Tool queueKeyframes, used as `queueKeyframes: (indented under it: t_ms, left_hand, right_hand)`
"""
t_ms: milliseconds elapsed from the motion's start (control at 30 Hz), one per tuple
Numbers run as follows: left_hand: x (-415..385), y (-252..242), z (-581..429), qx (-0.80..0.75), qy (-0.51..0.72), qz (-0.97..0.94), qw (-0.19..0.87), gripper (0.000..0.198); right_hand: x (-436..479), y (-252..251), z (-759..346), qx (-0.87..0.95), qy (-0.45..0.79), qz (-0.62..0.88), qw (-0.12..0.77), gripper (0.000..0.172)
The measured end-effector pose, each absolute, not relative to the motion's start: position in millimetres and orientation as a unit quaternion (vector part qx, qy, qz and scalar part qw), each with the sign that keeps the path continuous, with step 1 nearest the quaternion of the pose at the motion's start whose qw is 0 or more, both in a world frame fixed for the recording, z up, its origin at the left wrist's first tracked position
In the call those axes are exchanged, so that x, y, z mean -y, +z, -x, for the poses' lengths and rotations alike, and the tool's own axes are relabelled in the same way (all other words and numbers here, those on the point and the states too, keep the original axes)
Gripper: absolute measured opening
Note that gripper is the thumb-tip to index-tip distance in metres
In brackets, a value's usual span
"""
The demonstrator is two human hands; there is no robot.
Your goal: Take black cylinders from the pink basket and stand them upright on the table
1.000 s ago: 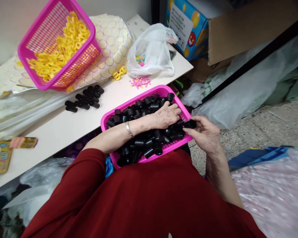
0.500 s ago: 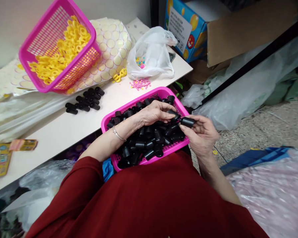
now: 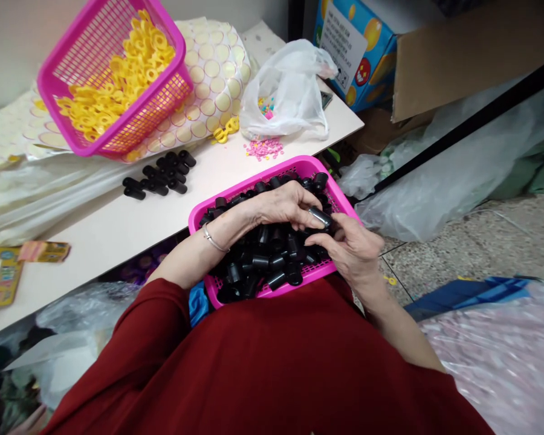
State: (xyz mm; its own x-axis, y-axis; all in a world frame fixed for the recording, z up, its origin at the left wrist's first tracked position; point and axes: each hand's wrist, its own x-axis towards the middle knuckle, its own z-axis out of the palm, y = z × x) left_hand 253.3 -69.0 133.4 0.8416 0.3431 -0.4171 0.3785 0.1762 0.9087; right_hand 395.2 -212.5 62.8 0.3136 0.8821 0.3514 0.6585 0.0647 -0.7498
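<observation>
Black cylinder (image 3: 320,217) sits grasped by the left hand (image 3: 290,202) above the pink basket (image 3: 343,197); the right hand (image 3: 357,243), now farther left, meets its end, grip unclear, so handling looks two-handed.

At 1 o'clock, blue box (image 3: 377,67): white label (image 3: 343,43) with blurred print, handling symbols (image 3: 343,77); at 9 o'clock, yellow card (image 3: 9,275): unreadable lettering.

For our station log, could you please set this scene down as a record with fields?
Left hand: grip closed on a black tube
Right hand: at the tube's end; contact unclear
Near basket: pink, filled with loose black tubes
Far basket: pink, holding yellow pieces
Table: pale, with plastic bag, pink bits, more black tubes
</observation>
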Motion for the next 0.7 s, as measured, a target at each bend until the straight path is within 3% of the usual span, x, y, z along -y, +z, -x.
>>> queueKeyframes:
  t_ms: [100,167,267,367,567,700]
  left_hand:
    - [62,139,-243,-0.264,-0.011,-0.664,0.699,0.029]
    - [60,140,-233,-0.272,0.028,-0.655,0.705,0.036]
    - [58,140,-206,-0.346,0.152,-0.628,0.680,0.040]
    - [57,136,-163,-0.446,0.313,-0.574,0.611,0.035]
    - [60,106,-67,-0.556,0.531,-0.453,0.452,0.035]
    - [61,81,-34,-0.708,0.522,-0.423,0.220,0.033]
  right_hand:
    - [204,64,-397,0.561,0.174,0.656,0.474,0.079]
    - [197,65,-407,0.560,0.205,0.634,0.492,0.085]
    - [190,69,-433,0.574,0.174,0.626,0.498,0.051]
    - [188,71,-455,0.627,0.110,0.636,0.436,0.016]
    - [191,66,-453,0.807,0.097,0.556,0.173,0.022]
    - [183,60,-450,0.841,0.081,0.522,0.118,0.022]
